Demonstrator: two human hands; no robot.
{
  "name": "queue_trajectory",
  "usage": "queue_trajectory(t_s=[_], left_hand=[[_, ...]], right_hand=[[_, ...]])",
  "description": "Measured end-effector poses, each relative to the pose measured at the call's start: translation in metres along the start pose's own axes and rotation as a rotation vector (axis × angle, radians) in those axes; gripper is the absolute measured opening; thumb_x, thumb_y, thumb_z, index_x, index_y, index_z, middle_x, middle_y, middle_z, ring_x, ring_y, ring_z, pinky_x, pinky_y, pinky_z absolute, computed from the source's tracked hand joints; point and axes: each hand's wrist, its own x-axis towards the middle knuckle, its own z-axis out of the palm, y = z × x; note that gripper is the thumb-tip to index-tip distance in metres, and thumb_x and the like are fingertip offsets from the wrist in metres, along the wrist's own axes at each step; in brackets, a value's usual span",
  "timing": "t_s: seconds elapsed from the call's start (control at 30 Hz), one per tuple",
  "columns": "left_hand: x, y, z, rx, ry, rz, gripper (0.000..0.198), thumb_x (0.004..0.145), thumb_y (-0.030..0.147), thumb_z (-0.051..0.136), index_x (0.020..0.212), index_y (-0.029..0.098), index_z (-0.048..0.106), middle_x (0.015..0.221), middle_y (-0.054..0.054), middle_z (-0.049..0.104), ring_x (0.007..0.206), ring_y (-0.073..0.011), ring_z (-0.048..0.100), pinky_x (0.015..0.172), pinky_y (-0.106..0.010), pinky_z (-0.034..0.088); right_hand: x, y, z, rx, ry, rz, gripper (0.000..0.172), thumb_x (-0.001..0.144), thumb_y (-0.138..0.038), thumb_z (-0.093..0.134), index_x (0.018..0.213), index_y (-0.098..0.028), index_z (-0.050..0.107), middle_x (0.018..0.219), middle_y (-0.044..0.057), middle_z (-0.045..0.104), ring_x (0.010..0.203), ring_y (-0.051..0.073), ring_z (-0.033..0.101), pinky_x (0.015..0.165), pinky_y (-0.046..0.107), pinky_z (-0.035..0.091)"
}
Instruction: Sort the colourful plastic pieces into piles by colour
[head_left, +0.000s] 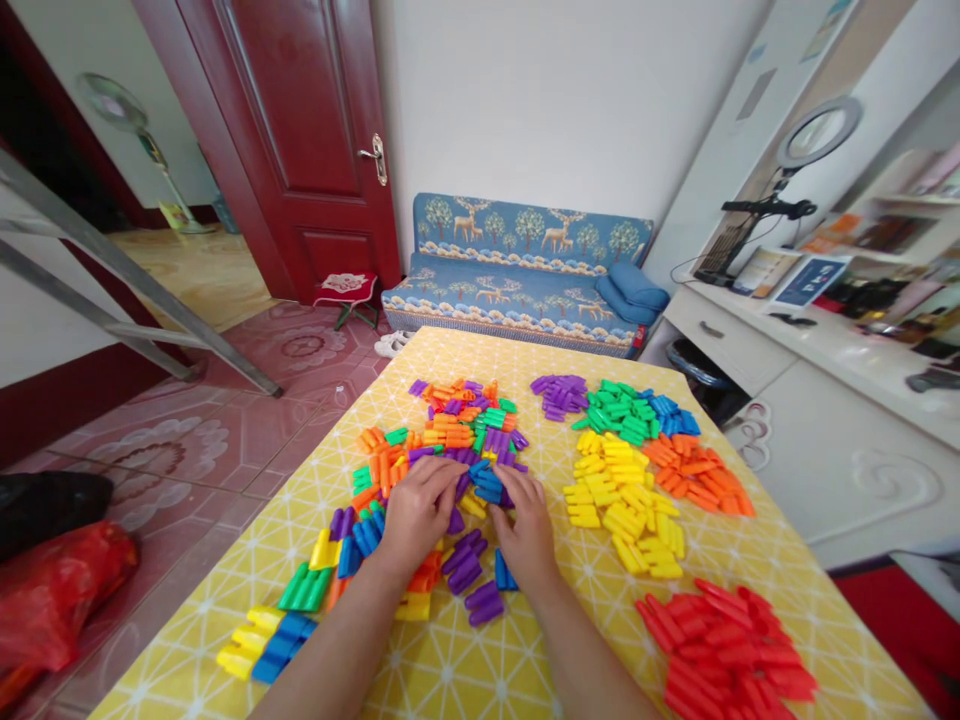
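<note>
My left hand point(422, 508) is over the mixed pile point(446, 430) of bullet-shaped plastic toy blocks, its fingers curled together at the fingertips. Whatever they may pinch is hidden. Across from it, my right hand point(526, 525) has its thumb and fingers closed on a blue toy block point(486, 484). Purple blocks point(465, 562) lie below and between the hands, with another blue block point(504, 570) beside the right wrist. Green blocks point(306, 587), yellow blocks point(251, 640) and blue blocks point(285, 645) lie left of my left forearm.
Sorted heaps line the table's right: purple point(559, 396), green point(619, 411), blue point(673, 415), orange point(701, 472), yellow point(626, 500) and red point(727, 650). A patterned yellow cloth point(465, 670) covers the table. Beyond stands a blue sofa point(517, 265); a white cabinet point(840, 430) is at right.
</note>
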Motion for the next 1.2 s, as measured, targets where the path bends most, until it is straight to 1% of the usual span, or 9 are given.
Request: queue_trajectory(t_s=[0.1, 0.2, 0.33, 0.4, 0.53, 0.67, 0.83, 1.03, 1.2], left_hand=[[0.006, 0.000, -0.006, 0.106, -0.065, -0.022, 0.028, 0.087, 0.020, 0.051, 0.113, 0.022, 0.063, 0.109, -0.006, 0.066, 0.107, -0.0219, 0.056, 0.096, -0.040, 0.045], [0.009, 0.003, -0.006, 0.159, -0.241, 0.017, 0.046, 0.083, 0.015, 0.051, 0.128, 0.026, 0.053, 0.128, -0.004, 0.059, 0.124, -0.0256, 0.045, 0.108, -0.052, 0.030], [0.009, 0.007, 0.000, 0.174, -0.438, 0.077, 0.074, 0.070, -0.001, 0.044, 0.138, 0.027, 0.041, 0.143, -0.002, 0.046, 0.136, -0.0237, 0.031, 0.114, -0.054, 0.013], [0.009, 0.007, 0.001, 0.169, -0.484, 0.079, 0.072, 0.066, -0.001, 0.044, 0.133, 0.025, 0.048, 0.139, -0.003, 0.050, 0.136, -0.0234, 0.032, 0.115, -0.053, 0.011], [0.013, 0.011, -0.003, 0.145, -0.487, 0.053, 0.050, 0.067, 0.004, 0.048, 0.109, 0.025, 0.065, 0.115, -0.003, 0.065, 0.127, -0.0240, 0.043, 0.115, -0.052, 0.007], [0.016, 0.023, -0.011, 0.115, -0.485, 0.024, 0.025, 0.073, 0.011, 0.053, 0.085, 0.024, 0.070, 0.097, -0.002, 0.068, 0.101, -0.0212, 0.057, 0.112, -0.050, 0.016], [0.015, 0.049, -0.018, 0.026, -0.609, 0.083, 0.010, 0.074, 0.021, 0.064, 0.083, 0.023, 0.069, 0.086, -0.004, 0.067, 0.093, -0.0211, 0.056, 0.091, -0.036, 0.040], [0.008, 0.071, -0.010, 0.056, -0.807, 0.111, 0.021, 0.065, 0.030, 0.075, 0.084, 0.023, 0.070, 0.090, -0.005, 0.067, 0.092, -0.0245, 0.058, 0.082, -0.035, 0.043], [-0.004, 0.074, 0.008, 0.081, -0.814, 0.069, 0.022, 0.067, 0.023, 0.068, 0.088, 0.023, 0.069, 0.096, -0.007, 0.065, 0.089, -0.0241, 0.060, 0.077, -0.033, 0.047]], right_hand=[[-0.001, -0.001, 0.002, -0.039, -0.048, 0.002, 0.053, 0.076, -0.007, 0.053, 0.125, -0.025, 0.054, 0.118, 0.006, 0.058, 0.112, 0.023, 0.047, 0.100, 0.042, 0.037], [-0.003, -0.003, 0.003, -0.049, -0.079, 0.016, 0.050, 0.074, -0.005, 0.052, 0.119, -0.024, 0.058, 0.109, 0.006, 0.060, 0.104, 0.022, 0.050, 0.094, 0.040, 0.041], [-0.003, -0.007, 0.001, 0.012, -0.093, 0.083, 0.029, 0.073, -0.009, 0.053, 0.097, -0.021, 0.065, 0.096, 0.005, 0.061, 0.095, 0.021, 0.054, 0.087, 0.036, 0.043], [-0.003, -0.008, -0.001, 0.112, -0.072, 0.150, 0.021, 0.074, -0.013, 0.054, 0.090, -0.020, 0.065, 0.090, 0.004, 0.062, 0.090, 0.020, 0.055, 0.083, 0.033, 0.044], [-0.005, -0.002, -0.003, 0.422, 0.011, 0.303, 0.020, 0.078, -0.019, 0.051, 0.093, -0.019, 0.065, 0.088, 0.002, 0.065, 0.083, 0.018, 0.058, 0.078, 0.030, 0.046], [-0.006, 0.003, -0.002, 0.539, 0.148, 0.438, 0.019, 0.079, -0.027, 0.054, 0.091, -0.017, 0.065, 0.080, 0.002, 0.066, 0.073, 0.017, 0.058, 0.069, 0.028, 0.046], [-0.004, 0.001, -0.004, 0.537, 0.180, 0.433, 0.017, 0.079, -0.030, 0.056, 0.087, -0.018, 0.065, 0.075, 0.000, 0.064, 0.069, 0.016, 0.056, 0.068, 0.028, 0.046], [-0.003, 0.002, -0.004, 0.524, 0.174, 0.462, 0.018, 0.077, -0.033, 0.058, 0.086, -0.018, 0.064, 0.069, -0.001, 0.061, 0.066, 0.016, 0.054, 0.063, 0.027, 0.044], [-0.004, 0.004, -0.002, 0.536, 0.161, 0.464, 0.018, 0.079, -0.032, 0.056, 0.087, -0.018, 0.063, 0.072, -0.001, 0.061, 0.067, 0.015, 0.054, 0.064, 0.027, 0.045]])
